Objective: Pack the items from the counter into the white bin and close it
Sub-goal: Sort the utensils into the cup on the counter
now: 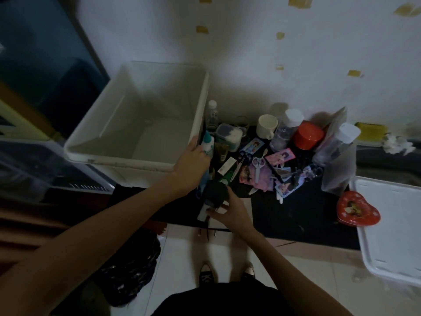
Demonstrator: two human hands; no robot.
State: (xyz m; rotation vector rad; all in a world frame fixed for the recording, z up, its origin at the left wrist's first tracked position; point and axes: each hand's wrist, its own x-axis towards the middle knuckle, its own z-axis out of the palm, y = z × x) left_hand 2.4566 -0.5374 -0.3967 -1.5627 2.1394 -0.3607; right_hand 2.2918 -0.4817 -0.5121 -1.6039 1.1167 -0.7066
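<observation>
Nearest to us, our right hand (230, 209) sits low over the front edge of the dark tabletop (303, 215), fingers curled round a black rounded object (217, 192) with a white slip (203, 213) under it; what that dark thing is we cannot make out in this dim light. Just beyond, our left hand (191, 164) reaches to the near right corner of the white bin (198, 124), thumb against its rim, fingers wrapped on a white bottle with a teal cap (208, 142) that stands just beside the bin wall. The bin sits on the left of the tabletop, open at the top, with nothing visible inside. To the right of our hands lies the clutter: purple scissors (258, 166), black-handled scissors (243, 157), picture cards (281, 156) in a loose heap, a small white box (226, 166). Further right, at the tabletop's edge, a red heart-shaped tin (356, 208) touches the white lid (391, 226). Further back, near the wall, stand a clear tub of cotton swabs (230, 135), a clear bottle (211, 114), a white mug (266, 126), a red round tin (307, 135) and two white-capped clear bottles (288, 128).
</observation>
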